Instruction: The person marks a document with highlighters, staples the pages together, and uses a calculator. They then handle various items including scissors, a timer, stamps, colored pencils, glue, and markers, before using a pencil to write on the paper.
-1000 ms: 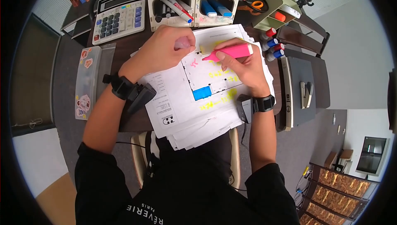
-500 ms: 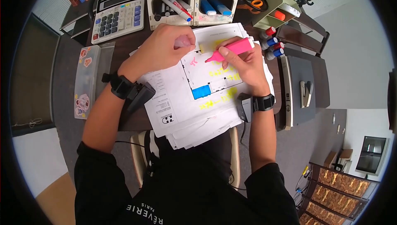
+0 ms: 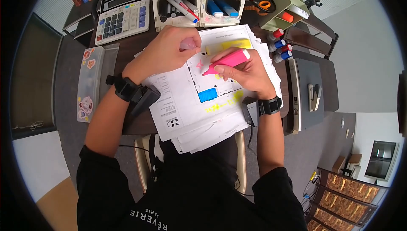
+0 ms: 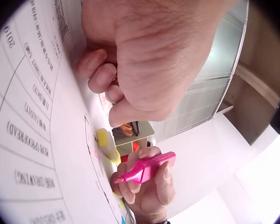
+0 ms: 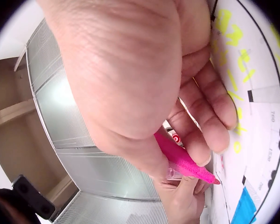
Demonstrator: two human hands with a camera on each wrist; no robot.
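My right hand (image 3: 253,75) pinches a pink highlighter (image 3: 229,61) between thumb and fingers. Its uncapped tip points down and left, close over a printed plan (image 3: 178,84) on a stack of paper. In the right wrist view the highlighter (image 5: 184,161) slants with its tip right by the sheet. My left hand (image 3: 163,50) rests on the upper left of the sheet, fingers curled around a pinkish see-through cap (image 3: 187,43), mostly hidden. The plan bears a blue block (image 3: 207,95), yellow handwriting (image 3: 222,103) and a small pink mark (image 3: 199,64).
A calculator (image 3: 123,16) and a pen organizer (image 3: 199,22) stand behind the paper. Red and blue capped bottles (image 3: 277,45) line the right side, near a stapler (image 3: 313,97) on a dark flat case. A stickered clear box (image 3: 90,84) lies at the left.
My right hand has brought the highlighter left and toward the body, uncovering a yellow block at the top of the plan. My left hand stays in place.
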